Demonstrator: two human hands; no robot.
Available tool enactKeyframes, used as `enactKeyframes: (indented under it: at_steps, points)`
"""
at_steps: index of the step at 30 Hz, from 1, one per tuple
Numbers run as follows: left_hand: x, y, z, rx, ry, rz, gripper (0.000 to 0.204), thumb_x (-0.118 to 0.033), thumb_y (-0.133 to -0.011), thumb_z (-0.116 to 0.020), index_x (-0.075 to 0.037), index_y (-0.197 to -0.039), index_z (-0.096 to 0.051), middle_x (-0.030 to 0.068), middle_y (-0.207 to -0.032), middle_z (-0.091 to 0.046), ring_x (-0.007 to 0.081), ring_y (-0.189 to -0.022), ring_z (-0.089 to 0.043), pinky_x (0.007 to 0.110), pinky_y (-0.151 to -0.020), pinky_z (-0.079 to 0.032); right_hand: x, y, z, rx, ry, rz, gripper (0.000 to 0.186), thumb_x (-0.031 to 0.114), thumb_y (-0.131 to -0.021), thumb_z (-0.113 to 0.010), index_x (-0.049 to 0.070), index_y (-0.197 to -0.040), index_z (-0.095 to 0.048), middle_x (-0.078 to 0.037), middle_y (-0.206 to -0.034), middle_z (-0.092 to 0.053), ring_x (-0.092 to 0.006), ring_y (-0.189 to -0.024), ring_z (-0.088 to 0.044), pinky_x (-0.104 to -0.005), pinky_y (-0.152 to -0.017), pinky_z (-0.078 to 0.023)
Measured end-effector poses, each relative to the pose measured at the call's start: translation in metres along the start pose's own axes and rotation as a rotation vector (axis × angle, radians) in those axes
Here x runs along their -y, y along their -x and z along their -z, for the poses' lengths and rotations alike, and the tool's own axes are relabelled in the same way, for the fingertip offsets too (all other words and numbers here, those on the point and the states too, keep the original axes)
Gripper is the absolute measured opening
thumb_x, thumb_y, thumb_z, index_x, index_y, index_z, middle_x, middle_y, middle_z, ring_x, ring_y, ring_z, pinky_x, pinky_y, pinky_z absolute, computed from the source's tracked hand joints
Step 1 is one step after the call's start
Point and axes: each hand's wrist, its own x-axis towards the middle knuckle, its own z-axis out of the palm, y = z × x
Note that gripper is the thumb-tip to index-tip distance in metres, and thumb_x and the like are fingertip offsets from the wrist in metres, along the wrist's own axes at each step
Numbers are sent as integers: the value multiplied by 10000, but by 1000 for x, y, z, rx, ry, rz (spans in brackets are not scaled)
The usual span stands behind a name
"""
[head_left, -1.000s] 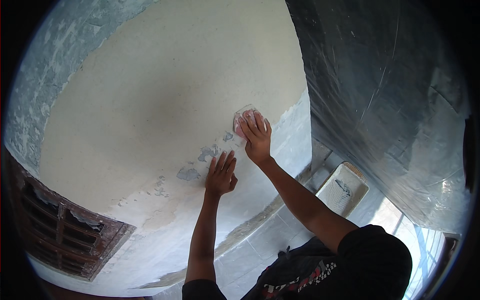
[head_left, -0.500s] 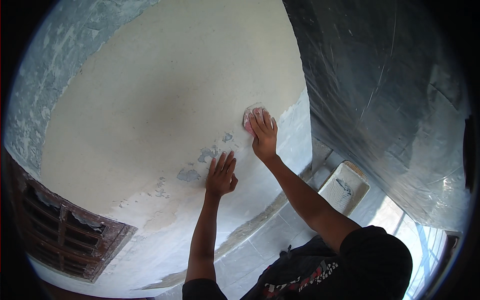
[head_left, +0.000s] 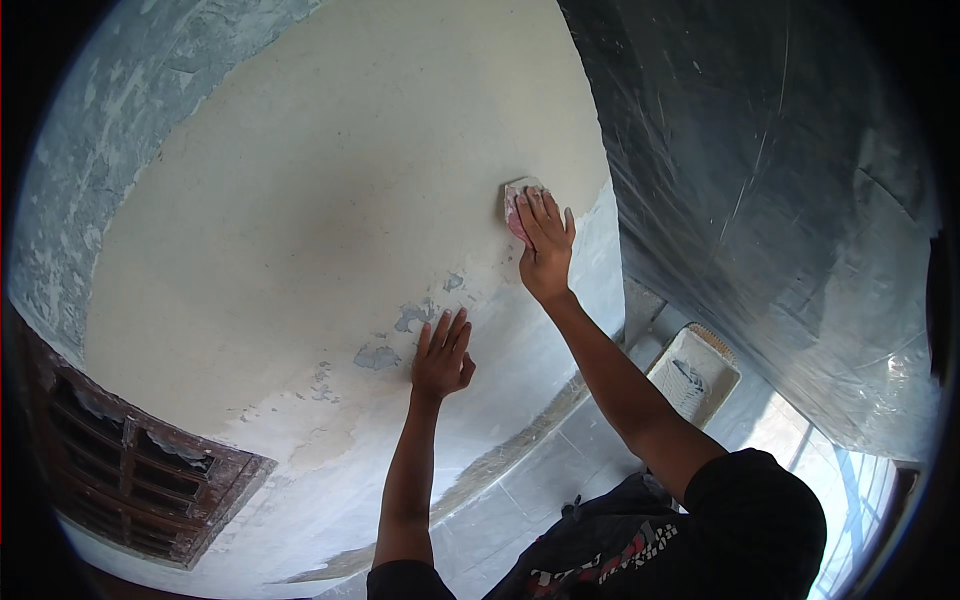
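Note:
Pressed on the cream wall (head_left: 270, 250) is a piece of pink sandpaper (head_left: 516, 212), dusted with white. My right hand (head_left: 546, 250) is closed on it, fingers laid over it and pointing up the wall. Lower and to the left, my left hand (head_left: 440, 362) rests on the wall with fingers stretched out, holding nothing. Beside those fingers are grey patches (head_left: 378, 357) where the coating has flaked off. Below both hands the cream surface gives way to a whiter band.
A wooden vent or window grille (head_left: 130, 470) is set in the wall at lower left. A dark plastic sheet (head_left: 740, 170) hangs at the right. On the grey tiled floor (head_left: 560, 465) stands a paint tray (head_left: 728, 385) with whitish residue.
My right hand has slid up and slightly right along the wall with the sandpaper. My left hand has stayed nearly in place.

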Motion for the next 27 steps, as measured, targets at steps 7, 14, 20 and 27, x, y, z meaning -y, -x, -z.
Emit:
enactKeyframes:
  at_steps: [7, 14, 20, 27]
  points:
    - [3, 3, -4, 9, 2, 3, 491, -239, -825, -537, -70, -1281, -605, 65, -1514, -495, 275, -1438, -399, 523, -1209, -185, -1, 151, -4, 389, 12, -3, 630, -96, -781, -570, 172, -1351, -603, -40, -1424, -571, -303, -1419, -416, -572, -1156, -169]
    - [0, 5, -3, -11, -8, 0, 492, -228, -812, -543, -69, -1273, -612, 62, -1503, -507, 268, -1430, -410, 512, -1212, -183, 7, 17, 17, 6, 31, 82, 606, -103, -733, -587, 97, -1303, -626, -65, -1400, -588, -315, -1365, -465, -555, -1145, -160]
    - [-2, -3, 2, -1, -7, 18, 454, -210, -836, -519, -86, -1259, -627, 38, -1481, -536, 223, -1429, -418, 455, -1219, -175, 2, 41, -24, 88, 1, 68, 607, -64, -776, -607, 172, -1336, -621, -36, -1381, -611, -313, -1407, -434, -584, -1154, -159]
    - [1, 6, -4, -5, -25, -5, 496, -253, -832, -539, -88, -1296, -603, 61, -1511, -498, 265, -1442, -392, 499, -1220, -167, -15, 134, 16, 336, 42, -22, 499, 0, -884, -615, 203, -1339, -622, -37, -1408, -595, -249, -1414, -432, -584, -1152, -146]
